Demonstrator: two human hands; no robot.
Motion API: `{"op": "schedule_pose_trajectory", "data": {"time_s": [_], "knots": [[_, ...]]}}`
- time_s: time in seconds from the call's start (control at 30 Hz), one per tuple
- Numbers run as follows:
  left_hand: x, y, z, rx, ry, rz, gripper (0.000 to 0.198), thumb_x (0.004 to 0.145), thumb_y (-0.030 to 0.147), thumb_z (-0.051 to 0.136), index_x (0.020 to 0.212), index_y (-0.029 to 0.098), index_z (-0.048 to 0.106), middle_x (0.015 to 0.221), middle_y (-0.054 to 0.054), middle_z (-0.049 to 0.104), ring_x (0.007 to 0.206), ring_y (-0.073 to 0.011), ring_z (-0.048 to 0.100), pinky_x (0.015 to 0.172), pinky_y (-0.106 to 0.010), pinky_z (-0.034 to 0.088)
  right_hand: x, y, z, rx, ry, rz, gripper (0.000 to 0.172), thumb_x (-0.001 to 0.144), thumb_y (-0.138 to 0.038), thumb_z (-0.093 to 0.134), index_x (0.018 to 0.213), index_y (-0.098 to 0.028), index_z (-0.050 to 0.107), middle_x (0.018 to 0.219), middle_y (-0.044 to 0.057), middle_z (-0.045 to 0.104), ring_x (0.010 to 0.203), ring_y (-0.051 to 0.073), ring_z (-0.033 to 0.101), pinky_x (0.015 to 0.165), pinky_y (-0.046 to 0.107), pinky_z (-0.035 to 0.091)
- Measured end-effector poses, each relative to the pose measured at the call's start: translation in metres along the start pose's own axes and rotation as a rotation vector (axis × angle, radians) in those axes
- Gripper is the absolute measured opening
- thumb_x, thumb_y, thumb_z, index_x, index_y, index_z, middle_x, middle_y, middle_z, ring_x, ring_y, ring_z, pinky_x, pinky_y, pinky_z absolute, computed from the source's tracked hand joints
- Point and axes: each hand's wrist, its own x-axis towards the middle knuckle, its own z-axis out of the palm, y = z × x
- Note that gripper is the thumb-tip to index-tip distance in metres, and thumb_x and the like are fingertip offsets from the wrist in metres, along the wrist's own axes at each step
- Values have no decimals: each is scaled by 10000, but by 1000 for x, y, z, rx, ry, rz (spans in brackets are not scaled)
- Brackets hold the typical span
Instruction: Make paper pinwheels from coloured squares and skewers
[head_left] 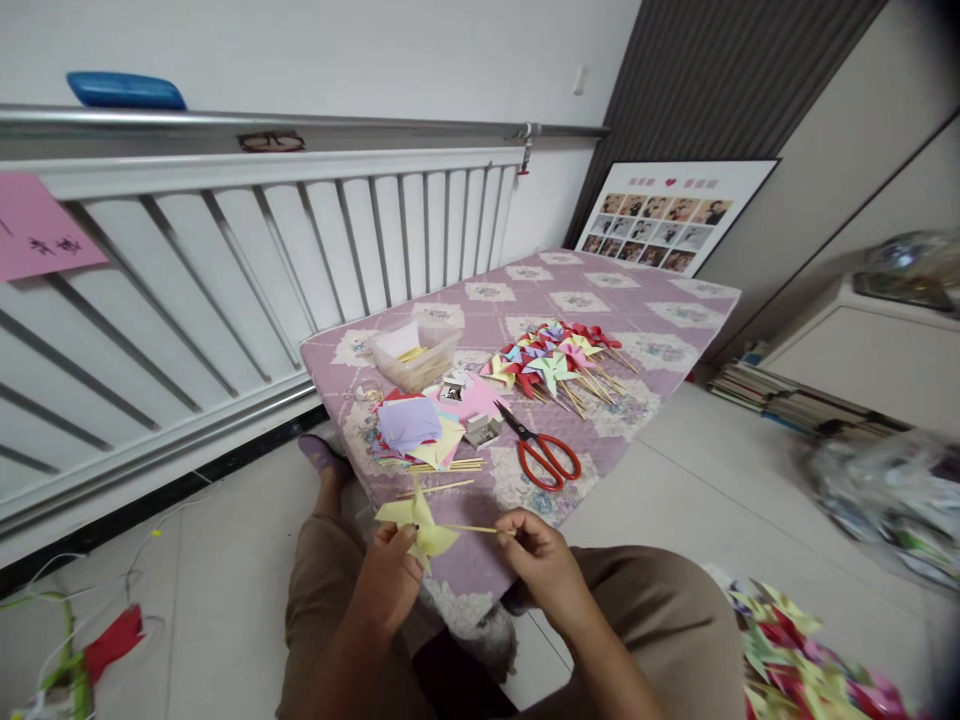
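A pale yellow paper pinwheel (433,538) on a thin wooden stick is between my two hands, over the near end of the table. My left hand (391,575) pinches the pinwheel near its centre, with the thumb beside a small dark spot there. The bare end of the stick sits between the fingertips of my right hand (541,560). Just beyond lie loose wooden sticks (450,465) and a stack of coloured paper squares (409,425), with lilac on top. Red-handled scissors (541,450) rest to the right, blades pointing away.
A clear plastic box (416,350) with sticks stands on the flowered tablecloth (592,300). Two small open boxes (482,431) lie by the paper. Finished pinwheels (551,365) are piled beyond the scissors; more pinwheels (802,660) lie at lower right. A white radiator (337,240) runs along the left.
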Motion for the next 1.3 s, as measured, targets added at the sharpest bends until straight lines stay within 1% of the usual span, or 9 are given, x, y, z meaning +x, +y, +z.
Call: {"op": "schedule_pose_trajectory", "data": {"time_s": [0.17,0.3,0.47,0.53,0.67,0.83,0.9,1.03,1.3], "knots": [[-24,2,7,-10,-75,-15,255,563,177,849,762,189,690,783,-16,747,706,-135,689,647,-203,552,-10,-12,23,323,18,120,315,627,-432,814,784,-206,662,620,-34,592,587,128,530,610,250,409],[-34,-1,8,0,-113,-36,239,598,192,840,793,213,702,786,-11,744,707,-134,685,612,-177,536,-17,-19,36,425,-2,89,266,665,-412,805,796,-212,689,681,-32,603,617,116,542,650,252,447],[-28,7,-5,67,-65,-29,290,554,185,857,789,192,687,767,-8,735,648,-123,665,590,-191,526,-13,-37,17,412,59,-8,250,741,-437,748,790,-213,649,875,23,674,777,154,590,703,265,483],[-24,15,-9,86,-47,2,297,551,195,855,789,194,679,746,4,722,613,-114,646,565,-196,517,-12,-46,5,377,84,15,272,743,-449,744,815,-211,634,835,24,672,768,155,590,676,255,486],[-20,24,-1,130,-114,11,289,540,251,861,756,194,677,711,1,688,595,-121,622,548,-213,503,-20,-57,1,277,-10,143,344,767,-480,705,951,-201,621,675,-9,616,580,118,520,495,203,400],[-25,22,28,218,-380,-34,264,553,354,853,643,193,664,600,-4,610,527,-116,545,517,-237,442,-34,-60,26,245,-143,226,371,787,-520,655,948,-190,606,571,-52,549,465,64,411,448,172,302],[-27,23,37,284,-439,-41,298,551,407,844,614,180,661,587,-12,587,545,-127,538,545,-253,433,-37,-60,32,231,-171,252,379,787,-539,642,922,-188,600,535,-66,520,433,49,353,428,164,257],[-29,25,42,342,-441,-33,338,520,451,843,648,183,683,656,-42,607,619,-178,571,593,-290,430,-40,-60,37,211,-226,272,393,783,-575,623,857,-190,588,504,-70,502,402,39,307,402,161,208],[-28,26,35,286,-435,-85,354,531,402,827,798,204,705,700,-67,654,689,-248,636,613,-317,444,-45,-72,50,210,-287,307,393,791,-583,607,817,-192,575,487,-87,456,375,35,258,370,165,165]]}}
